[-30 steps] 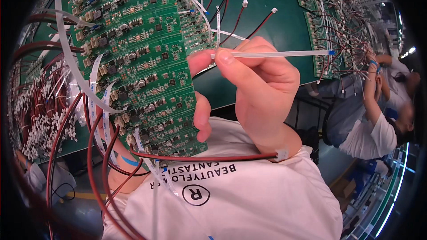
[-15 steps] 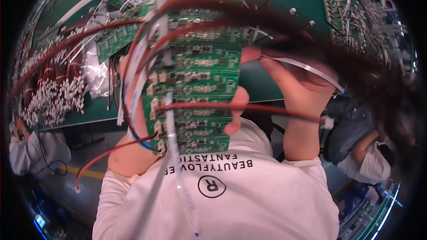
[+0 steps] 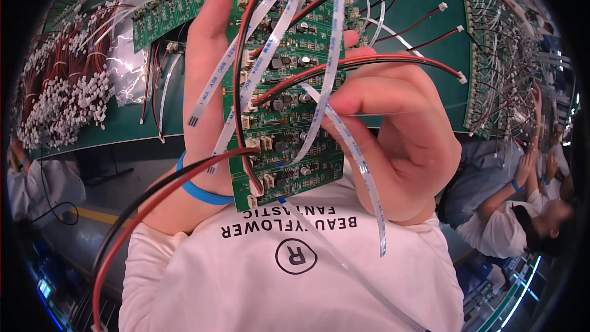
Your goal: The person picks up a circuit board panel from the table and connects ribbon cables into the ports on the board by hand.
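Note:
A green circuit board panel [image 3: 329,175] with rows of small components hangs upright before my chest. My left hand [image 3: 208,55] grips it from behind, thumb along the left edge and a fingertip showing past the right edge. A blue band circles that wrist. Beside the panel's right edge, the thumb and index finger of my right hand [image 3: 399,129] are pinched on a white flat ribbon cable [image 3: 367,175], whose end dangles. More ribbon cables [image 3: 258,67] and red-and-black wires [image 3: 307,75] fan out from connectors along the panel's left side.
Bundled wires with white connectors [image 3: 61,107] lie on the green table [image 3: 424,21] at the left, near a clear plastic bag [image 3: 130,71]. Another board panel [image 3: 169,9] lies behind; a wired one [image 3: 485,61] is at the right. People [image 3: 510,209] sit at both sides.
The panel has tilted and shifted slightly right, and its loose wires have swung. My right hand has come in closer to the panel's edge, still pinching a ribbon cable.

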